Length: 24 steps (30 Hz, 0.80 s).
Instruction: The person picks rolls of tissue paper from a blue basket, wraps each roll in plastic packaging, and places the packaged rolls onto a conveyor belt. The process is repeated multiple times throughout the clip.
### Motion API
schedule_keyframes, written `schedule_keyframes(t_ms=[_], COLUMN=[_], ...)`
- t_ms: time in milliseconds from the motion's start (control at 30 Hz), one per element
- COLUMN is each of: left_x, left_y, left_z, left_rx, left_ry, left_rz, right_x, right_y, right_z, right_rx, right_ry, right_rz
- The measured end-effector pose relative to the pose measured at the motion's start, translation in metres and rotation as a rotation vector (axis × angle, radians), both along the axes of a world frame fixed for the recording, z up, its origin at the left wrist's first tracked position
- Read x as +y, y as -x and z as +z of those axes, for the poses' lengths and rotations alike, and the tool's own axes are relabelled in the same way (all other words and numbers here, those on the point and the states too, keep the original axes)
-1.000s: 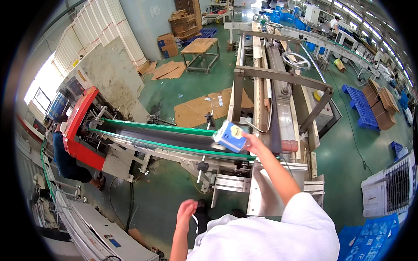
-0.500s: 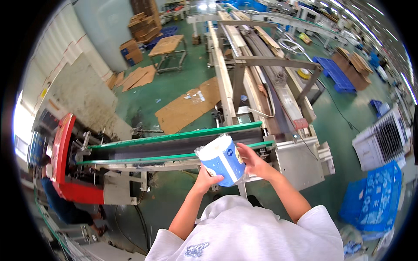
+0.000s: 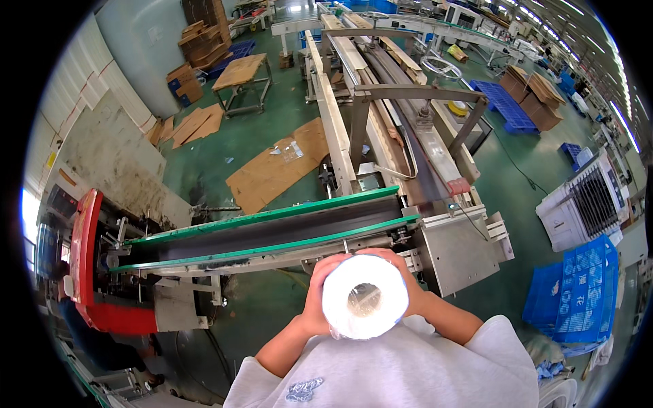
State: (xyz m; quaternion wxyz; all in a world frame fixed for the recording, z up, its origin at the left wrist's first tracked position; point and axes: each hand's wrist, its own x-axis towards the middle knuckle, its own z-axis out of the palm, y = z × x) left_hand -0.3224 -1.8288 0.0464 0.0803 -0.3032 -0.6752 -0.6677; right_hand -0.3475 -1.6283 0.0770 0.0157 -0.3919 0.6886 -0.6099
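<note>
One wrapped white roll (image 3: pixel 342 298) is clasped between the left hand (image 3: pixel 315 298) and right hand (image 3: pixel 412 284) at lower centre; beyond, a green-railed conveyor (image 3: pixel 272 238) is seen left of centre and a wooden-topped table (image 3: pixel 240 71) at upper left.

From my head, one wide fisheye looks steeply down on my left grip (image 3: pixel 315 299) and right grip (image 3: pixel 413 294), close below, and ahead over the green-railed conveyor (image 3: pixel 272 232) and floor (image 3: pixel 289 92).
</note>
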Motion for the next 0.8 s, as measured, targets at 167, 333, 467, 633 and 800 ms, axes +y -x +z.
schedule_keyframes(t_ms=[167, 333, 467, 633, 800], left_x=[0.010, 0.019, 0.032, 0.033, 0.032], left_y=[-0.005, -0.002, -0.011, -0.017, 0.004], left_z=[0.038, 0.046, 0.042, 0.040, 0.012], left_rx=[0.016, -0.036, 0.057, 0.021, -0.415], left_ry=[-0.027, -0.022, -0.095, -0.137, -0.617], left_rz=[-0.014, -0.026, 0.132, 0.148, 0.214], right_x=[0.018, 0.029, 0.024, 0.020, 0.012], right_y=[0.004, 0.005, 0.001, -0.002, 0.026], right_z=[0.001, 0.010, 0.024, 0.014, 0.007], right_rx=[-0.100, -0.116, -0.173, -0.102, -0.244], right_ry=[-0.125, -0.290, -0.134, -0.080, -0.039], right_rz=[0.055, 0.071, 0.050, 0.009, 0.093])
